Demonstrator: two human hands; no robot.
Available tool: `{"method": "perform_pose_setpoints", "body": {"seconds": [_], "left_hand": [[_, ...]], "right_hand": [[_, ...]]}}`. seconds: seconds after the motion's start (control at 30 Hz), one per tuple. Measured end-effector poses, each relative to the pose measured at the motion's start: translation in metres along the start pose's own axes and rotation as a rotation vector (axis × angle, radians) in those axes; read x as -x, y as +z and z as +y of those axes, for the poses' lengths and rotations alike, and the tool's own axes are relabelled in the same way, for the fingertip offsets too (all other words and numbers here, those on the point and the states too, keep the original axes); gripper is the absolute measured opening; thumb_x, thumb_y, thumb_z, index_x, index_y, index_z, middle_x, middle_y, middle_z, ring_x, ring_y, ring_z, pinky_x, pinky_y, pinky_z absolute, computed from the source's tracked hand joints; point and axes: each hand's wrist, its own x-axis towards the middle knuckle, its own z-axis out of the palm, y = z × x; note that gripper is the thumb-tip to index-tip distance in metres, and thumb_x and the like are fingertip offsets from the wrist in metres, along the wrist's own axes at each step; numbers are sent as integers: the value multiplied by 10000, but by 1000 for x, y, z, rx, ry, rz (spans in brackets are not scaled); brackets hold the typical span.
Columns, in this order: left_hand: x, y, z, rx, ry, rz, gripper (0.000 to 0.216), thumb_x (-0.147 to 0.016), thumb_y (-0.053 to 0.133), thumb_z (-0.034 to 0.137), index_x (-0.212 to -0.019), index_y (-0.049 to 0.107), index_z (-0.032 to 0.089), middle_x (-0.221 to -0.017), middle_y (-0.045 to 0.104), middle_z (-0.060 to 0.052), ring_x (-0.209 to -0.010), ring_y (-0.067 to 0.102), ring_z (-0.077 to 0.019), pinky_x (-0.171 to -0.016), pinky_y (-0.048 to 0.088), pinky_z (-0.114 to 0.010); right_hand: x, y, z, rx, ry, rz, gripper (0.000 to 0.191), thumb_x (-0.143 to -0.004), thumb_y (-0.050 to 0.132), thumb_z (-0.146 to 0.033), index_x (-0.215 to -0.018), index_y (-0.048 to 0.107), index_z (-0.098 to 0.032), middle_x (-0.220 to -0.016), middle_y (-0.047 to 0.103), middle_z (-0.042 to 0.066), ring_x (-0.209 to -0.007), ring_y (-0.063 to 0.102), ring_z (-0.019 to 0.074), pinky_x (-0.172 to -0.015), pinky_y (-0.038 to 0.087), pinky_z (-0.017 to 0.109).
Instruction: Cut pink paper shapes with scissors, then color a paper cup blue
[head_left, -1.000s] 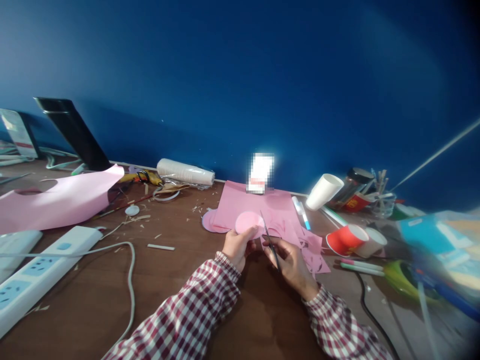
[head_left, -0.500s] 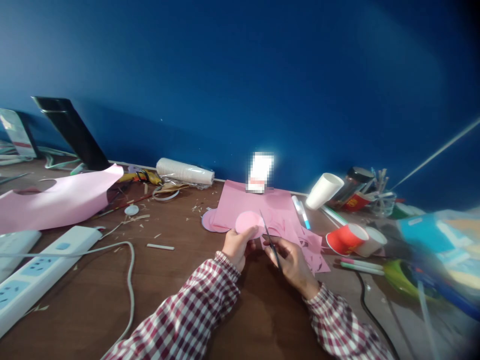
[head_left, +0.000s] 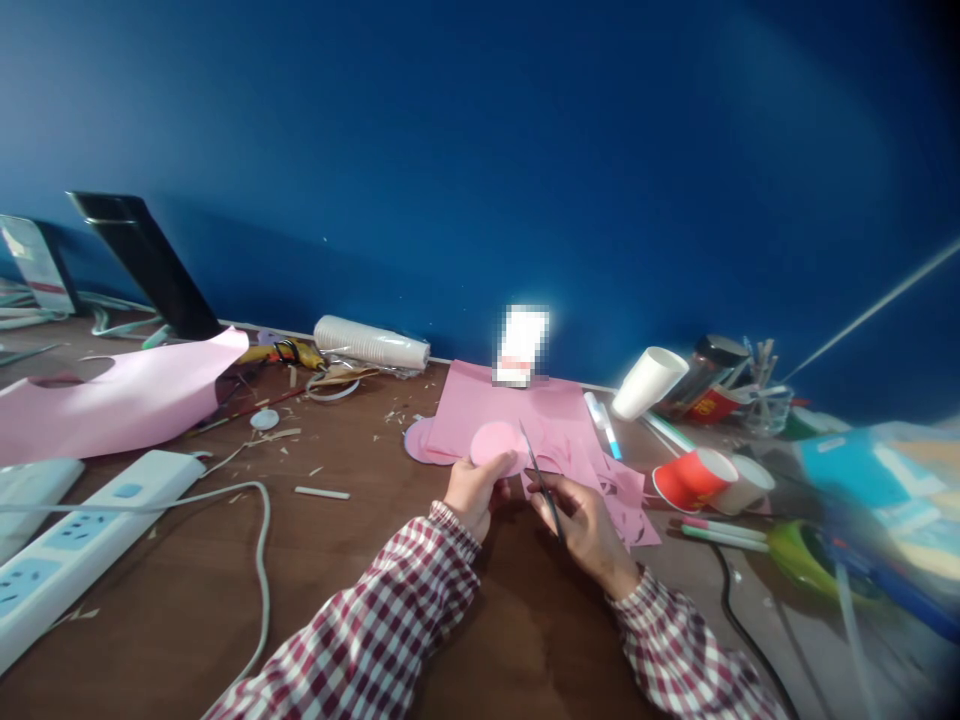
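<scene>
My left hand pinches a round pink paper disc by its near edge, just above the brown table. My right hand is closed on a pair of dark scissors, whose blades point up and away, right beside the disc's right edge. Behind the disc lies a pink paper sheet with cut-outs, and pink scraps lie to the right of my right hand. Both sleeves are red and white check.
A large pink sheet and white power strips with a cable lie at the left. A stack of white cups lies by the blue wall. A red paper cup, a white cup, markers and jars crowd the right.
</scene>
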Motion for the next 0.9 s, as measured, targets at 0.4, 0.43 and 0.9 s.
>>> {"method": "perform_pose_setpoints", "body": {"seconds": [0.4,0.43,0.9], "left_hand": [[-3,-3,3,-97,45,-5,234,-540,764,226,-624,591,92,-407,473,30,-333,401,-56,-315,284,-180],[-4,-4,3,-111,53,-12,229,-548,758,229,-616,587,93,-397,466,31,-327,397,-57,-311,274,-179],[-5,-4,4,-131,30,11,222,-539,755,215,-594,576,96,-399,463,34,-328,389,-52,-307,270,-176]], "right_hand": [[0,-1,-1,47,2,-2,277,-810,586,-367,-947,659,-137,-691,630,32,-585,546,153,-515,432,232],[0,-1,0,52,1,-7,269,-811,586,-365,-939,658,-140,-689,628,30,-585,544,151,-514,429,231],[0,-1,-1,53,14,-14,279,-809,581,-382,-926,651,-139,-666,609,22,-574,541,148,-505,422,229]]}}
